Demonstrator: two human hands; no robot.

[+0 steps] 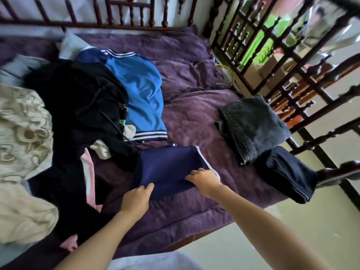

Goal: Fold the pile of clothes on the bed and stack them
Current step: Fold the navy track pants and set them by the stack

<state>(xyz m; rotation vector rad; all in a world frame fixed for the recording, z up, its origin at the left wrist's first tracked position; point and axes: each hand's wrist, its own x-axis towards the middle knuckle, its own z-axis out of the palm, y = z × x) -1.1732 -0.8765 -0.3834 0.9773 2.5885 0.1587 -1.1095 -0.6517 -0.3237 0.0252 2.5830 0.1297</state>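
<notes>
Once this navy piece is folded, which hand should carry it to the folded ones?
The right hand, probably: it grips the navy garment on the side nearest the folded jeans, while the left hand sits toward the unfolded pile.

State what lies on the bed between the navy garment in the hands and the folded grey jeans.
Only bare purple quilt; the head view shows no clothing between the navy garment and the folded grey jeans.

I am looking into a bedroom in a home: a bed [181, 45] spread with a rumpled purple quilt [196, 121], a dark turned-wood frame [120, 24] round it, a pile of clothes [83, 106] and folded jeans [253, 125] lying on it, patterned bedding [21, 129] at the left, and a pale floor [292, 230] alongside.
</notes>
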